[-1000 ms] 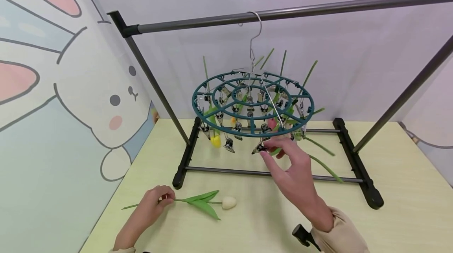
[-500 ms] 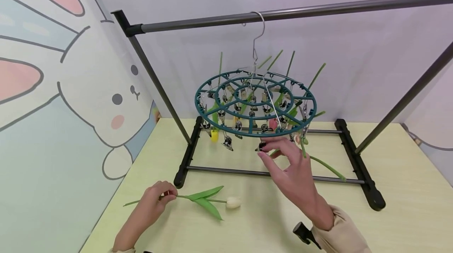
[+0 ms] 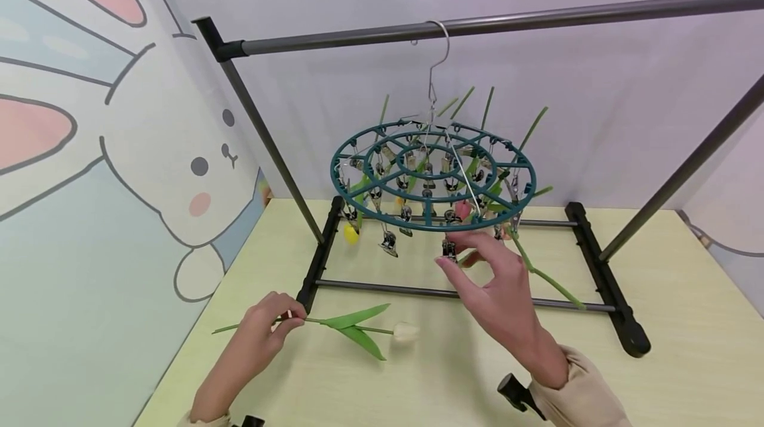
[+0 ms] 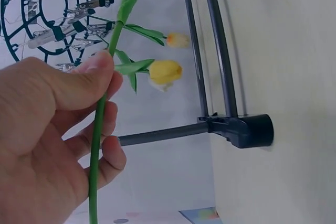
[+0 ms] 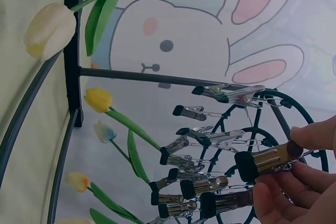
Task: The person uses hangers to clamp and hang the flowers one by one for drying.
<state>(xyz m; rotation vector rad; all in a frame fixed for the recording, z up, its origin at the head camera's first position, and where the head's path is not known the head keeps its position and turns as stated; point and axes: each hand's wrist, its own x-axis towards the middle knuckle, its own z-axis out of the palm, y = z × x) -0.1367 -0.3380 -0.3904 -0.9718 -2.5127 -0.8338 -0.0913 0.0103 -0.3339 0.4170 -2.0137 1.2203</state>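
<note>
My left hand (image 3: 265, 331) holds a white tulip (image 3: 406, 332) by its green stem, low over the table, with the bloom pointing right. In the left wrist view, thumb and fingers pinch that stem (image 4: 96, 145). Above the table hangs a round green clip hanger (image 3: 432, 228). At its front edge my right hand (image 3: 498, 288) pinches one metal clip (image 5: 268, 161) between thumb and fingers; nothing shows in the clip's dark-tipped jaws. Other tulips hang bloom-down from clips, among them a yellow one (image 4: 165, 72) and a pink one (image 3: 462, 209).
A dark metal rack carries the hanger by a hook (image 3: 442, 49) on its top bar (image 3: 358, 36). Its black feet (image 3: 627, 327) stand on the pale table (image 3: 686, 374). Stems stick out at the hanger's right and back. A rabbit mural (image 3: 149, 168) covers the left wall.
My left hand has risen slightly and moved right with the white tulip. The clip in my right hand has turned, and the hanging tulips at the sides have shifted a little.
</note>
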